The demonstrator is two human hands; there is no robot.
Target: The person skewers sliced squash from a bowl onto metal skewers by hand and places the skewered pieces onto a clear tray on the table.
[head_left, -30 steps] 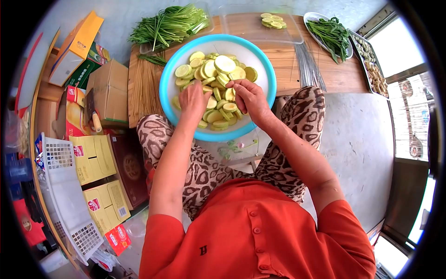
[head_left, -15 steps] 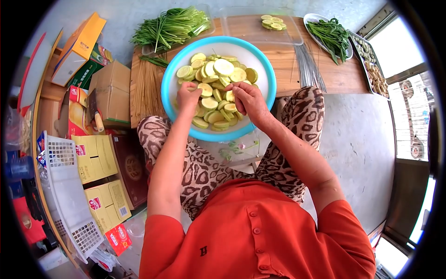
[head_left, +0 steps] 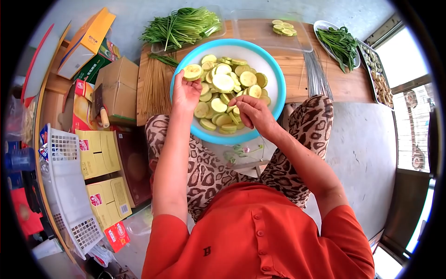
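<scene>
My left hand (head_left: 186, 93) is raised at the left rim of a blue-rimmed white basin (head_left: 278, 93), pinching a round zucchini slice (head_left: 193, 72) in its fingertips. Many more pale green zucchini slices (head_left: 223, 83) are heaped in the basin. Over the basin's lower right, my right hand (head_left: 253, 113) is closed, fingertips close to the heap. A thin skewer (head_left: 263, 148) seems to run down from its grip toward my lap; its upper end is hidden by the fingers.
Wooden skewers (head_left: 154, 90) and metal skewers (head_left: 317, 76) lie on the wooden table. Behind are green stalks (head_left: 181, 28), a clear tray (head_left: 251, 35) with several slices, a plate of leafy greens (head_left: 339, 44) and a filled tray (head_left: 375, 74). Boxes (head_left: 118, 86) crowd the left.
My left hand has lifted a zucchini slice from the heap to the basin's left rim. My right hand has stayed over the basin, slightly lower. The view has shifted a little.
</scene>
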